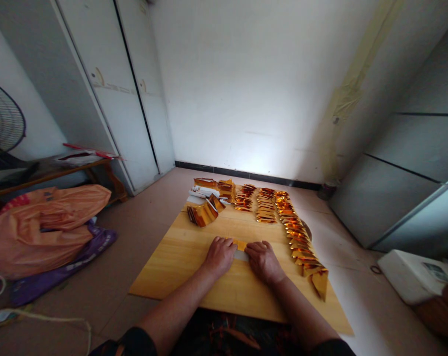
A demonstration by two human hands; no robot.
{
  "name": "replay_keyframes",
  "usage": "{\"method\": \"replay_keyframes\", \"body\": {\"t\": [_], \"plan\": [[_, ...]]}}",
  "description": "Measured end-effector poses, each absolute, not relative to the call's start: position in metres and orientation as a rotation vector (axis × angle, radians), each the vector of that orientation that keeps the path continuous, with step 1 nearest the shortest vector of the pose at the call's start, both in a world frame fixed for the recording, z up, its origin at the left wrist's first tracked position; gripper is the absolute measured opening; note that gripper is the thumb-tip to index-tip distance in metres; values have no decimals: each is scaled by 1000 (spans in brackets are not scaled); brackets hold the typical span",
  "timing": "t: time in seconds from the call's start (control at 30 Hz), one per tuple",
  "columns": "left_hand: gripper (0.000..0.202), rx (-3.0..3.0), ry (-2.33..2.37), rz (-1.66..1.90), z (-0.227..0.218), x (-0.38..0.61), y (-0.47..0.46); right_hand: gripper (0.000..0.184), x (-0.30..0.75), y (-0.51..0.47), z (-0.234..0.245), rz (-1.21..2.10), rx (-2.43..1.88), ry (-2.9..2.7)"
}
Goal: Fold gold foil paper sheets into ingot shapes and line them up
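Observation:
Between my hands lies a small sheet of gold foil paper (240, 245), its top edge gold and a pale strip showing below. My left hand (221, 256) grips its left end with the fingers curled. At the right end my right hand (264, 260) is closed on the same sheet. Both hands rest low over the wooden board (179, 267). Along the right of the board runs a long row of folded gold foil pieces (298, 237). Shorter rows of folded pieces (266, 205) stand at the back, and a curved stack of gold sheets (203, 213) lies at back left.
White paper bundles (205, 192) sit at the board's back left corner. On the left floor are an orange bag (53, 222) and a purple bag (68, 267), with a fan (5, 113) behind. A white box (416, 277) stands on the right. A wall and cabinets surround the board.

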State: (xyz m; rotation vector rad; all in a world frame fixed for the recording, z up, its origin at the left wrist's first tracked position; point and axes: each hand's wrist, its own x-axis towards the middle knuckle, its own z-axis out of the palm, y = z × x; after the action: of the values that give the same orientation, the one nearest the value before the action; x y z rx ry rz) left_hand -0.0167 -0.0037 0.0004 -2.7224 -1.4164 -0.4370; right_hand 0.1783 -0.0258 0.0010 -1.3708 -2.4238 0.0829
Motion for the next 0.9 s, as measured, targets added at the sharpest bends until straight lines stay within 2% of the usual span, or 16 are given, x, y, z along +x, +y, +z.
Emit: {"method": "replay_keyframes", "body": {"t": [0.2, 0.5, 0.73, 0.9], "plan": [[17, -2830, -1347, -468, 5, -28, -11, 27, 194, -23, -4, 205, -1181, -2430], [34, -2990, -1365, -527, 2, -37, 0, 15, 182, -20, -8, 187, -1319, -2345], [16, -2963, -1407, -570, 9, -32, -4, 14, 175, -18, -5, 177, -1401, -2335], [12, -2891, -1389, -599, 7, -28, -7, 16, 175, -14, -1, 216, -1445, -2327]]}}
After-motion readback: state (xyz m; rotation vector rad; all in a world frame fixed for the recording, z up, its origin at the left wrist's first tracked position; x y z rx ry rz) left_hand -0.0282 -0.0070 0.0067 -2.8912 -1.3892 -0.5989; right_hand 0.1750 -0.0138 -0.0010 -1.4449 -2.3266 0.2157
